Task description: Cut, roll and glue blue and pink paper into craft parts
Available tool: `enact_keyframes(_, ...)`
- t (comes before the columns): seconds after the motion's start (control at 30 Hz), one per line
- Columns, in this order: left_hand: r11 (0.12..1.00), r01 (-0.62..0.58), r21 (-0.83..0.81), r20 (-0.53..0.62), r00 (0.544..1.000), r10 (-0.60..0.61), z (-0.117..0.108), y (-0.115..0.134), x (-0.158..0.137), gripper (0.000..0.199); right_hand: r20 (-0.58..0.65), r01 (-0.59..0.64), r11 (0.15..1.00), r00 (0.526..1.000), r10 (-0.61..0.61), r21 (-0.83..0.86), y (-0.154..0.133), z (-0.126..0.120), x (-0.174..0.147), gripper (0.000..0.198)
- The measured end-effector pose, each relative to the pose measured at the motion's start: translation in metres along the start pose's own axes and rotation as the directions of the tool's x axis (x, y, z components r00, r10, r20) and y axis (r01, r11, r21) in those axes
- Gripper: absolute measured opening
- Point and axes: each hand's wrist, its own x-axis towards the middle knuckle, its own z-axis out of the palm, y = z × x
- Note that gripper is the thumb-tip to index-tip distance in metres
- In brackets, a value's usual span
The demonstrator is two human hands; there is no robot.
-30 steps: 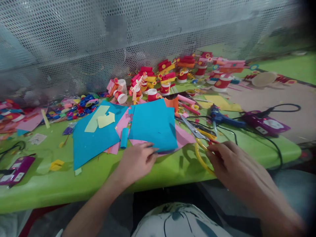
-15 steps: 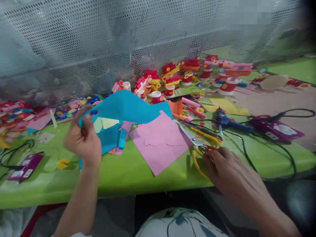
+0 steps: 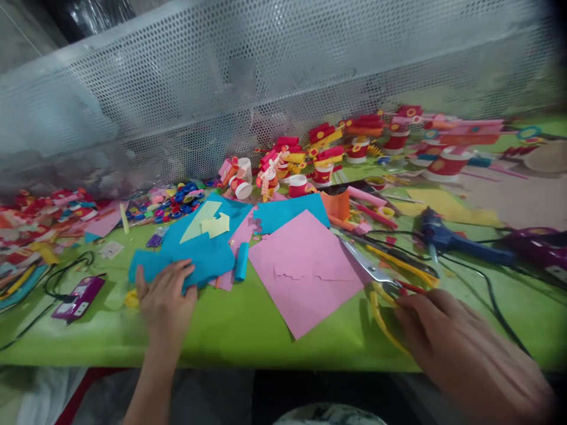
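Observation:
My left hand (image 3: 168, 295) lies with its fingers spread over the near edge of a blue paper sheet (image 3: 208, 257). Around the loops of a pair of scissors (image 3: 378, 273), with yellow and red on the handle, my right hand (image 3: 436, 330) is closed. The scissors' blades point away to the left, over the right corner of a pink paper sheet (image 3: 301, 307). Pale yellow paper scraps (image 3: 215, 224) rest on more blue paper beyond my left hand. Between the hands, a small blue paper roll (image 3: 241, 261) lies beside the pink sheet.
A blue glue gun (image 3: 456, 239) with a black cable lies at right, near a purple power strip (image 3: 543, 248). Another purple power strip (image 3: 80, 300) sits at left. Several red-and-white cup models (image 3: 323, 174) stand along the perforated metal panel (image 3: 177, 82).
My left hand has lowered the raised blue sheet onto the table and its fingers have spread over it. My right hand keeps hold of the scissors. The view has shifted left.

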Motion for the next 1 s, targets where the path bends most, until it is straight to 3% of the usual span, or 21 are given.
enact_keyframes(0.07, 0.997, 0.019, 0.075, -0.004, 1.000, -0.019, -0.008, -0.005, -0.010, 0.026, 0.027, 0.026, 0.999, 0.999, -0.025, -0.035, 0.003, 0.003, -0.002, 0.029)
enact_keyframes(0.13, 0.988, 0.110, 0.104, -0.143, 0.985, -0.094, -0.014, -0.020, -0.012, 0.028, 0.043, 0.051, 0.997, 0.998, -0.049, -0.056, 0.005, 0.005, -0.003, 0.027)
enact_keyframes(0.17, 0.971, 0.204, 0.127, -0.240, 0.956, -0.170, -0.016, -0.031, -0.009, 0.027, 0.041, 0.058, 0.997, 0.998, -0.056, -0.059, 0.007, 0.006, -0.003, 0.026)
enact_keyframes(0.23, 0.898, 0.413, 0.151, -0.404, 0.855, -0.325, -0.015, -0.057, 0.007, 0.030, 0.026, 0.071, 0.996, 0.997, -0.069, -0.052, 0.012, 0.011, -0.003, 0.024)
enact_keyframes(0.27, 0.885, 0.440, 0.153, -0.429, 0.836, -0.341, -0.013, -0.069, 0.019, 0.034, 0.013, 0.071, 0.997, 0.997, -0.071, -0.041, 0.015, 0.014, -0.003, 0.026)
enact_keyframes(0.3, 0.862, 0.486, 0.145, -0.513, 0.781, -0.355, -0.010, -0.079, 0.034, 0.036, 0.007, 0.074, 0.997, 0.997, -0.074, -0.023, 0.017, 0.018, -0.002, 0.029)
enact_keyframes(0.37, 0.850, 0.514, 0.117, -0.646, 0.689, -0.328, -0.003, -0.088, 0.065, 0.034, 0.013, 0.080, 0.997, 0.997, -0.080, 0.018, 0.021, 0.022, 0.000, 0.036)
enact_keyframes(0.47, 0.882, 0.464, 0.086, -0.809, 0.549, -0.210, 0.008, -0.071, 0.097, 0.033, 0.045, 0.065, 0.996, 0.997, -0.068, 0.055, 0.016, 0.019, 0.001, 0.043)
enact_keyframes(0.5, 0.905, 0.418, 0.079, -0.787, 0.584, -0.201, 0.011, -0.058, 0.100, 0.032, 0.039, 0.056, 0.997, 0.998, -0.058, 0.054, 0.013, 0.016, 0.001, 0.045)
enact_keyframes(0.53, 0.945, 0.314, 0.095, -0.717, 0.680, -0.153, 0.014, -0.045, 0.097, 0.029, 0.027, 0.047, 0.998, 0.998, -0.048, 0.045, 0.009, 0.012, 0.001, 0.045)
enact_keyframes(0.6, 0.998, 0.045, 0.053, -0.432, 0.901, -0.018, 0.019, -0.018, 0.081, 0.018, 0.003, 0.045, 0.999, 0.999, -0.045, 0.003, 0.002, 0.005, -0.001, 0.042)
enact_keyframes(0.63, 0.999, -0.052, -0.009, -0.306, 0.951, 0.047, 0.022, -0.008, 0.070, 0.013, -0.008, 0.054, 0.998, 0.999, -0.054, -0.023, 0.000, 0.002, -0.002, 0.040)
enact_keyframes(0.7, 0.981, -0.148, -0.121, -0.050, 0.988, 0.143, 0.027, 0.005, 0.047, 0.001, -0.014, 0.081, 0.995, 0.997, -0.082, -0.063, -0.002, -0.002, -0.004, 0.036)
enact_keyframes(0.77, 0.983, -0.107, -0.152, 0.179, 0.975, 0.134, 0.031, 0.009, 0.028, 0.010, -0.019, 0.102, 0.992, 0.994, -0.104, -0.079, -0.001, -0.003, -0.004, 0.036)
enact_keyframes(0.8, 0.984, -0.057, -0.166, 0.309, 0.945, 0.107, 0.032, 0.007, 0.022, 0.015, -0.026, 0.113, 0.990, 0.993, -0.116, -0.082, -0.001, -0.003, -0.004, 0.037)
enact_keyframes(0.9, 0.983, 0.103, -0.152, 0.622, 0.783, 0.014, 0.032, 0.000, 0.015, 0.025, -0.073, 0.140, 0.986, 0.986, -0.146, -0.093, 0.000, 0.000, -0.002, 0.042)
enact_keyframes(1.0, 0.982, 0.169, -0.088, 0.773, 0.633, -0.040, 0.022, -0.005, 0.021, 0.030, -0.090, 0.132, 0.987, 0.986, -0.140, -0.090, 0.001, 0.004, -0.003, 0.044)
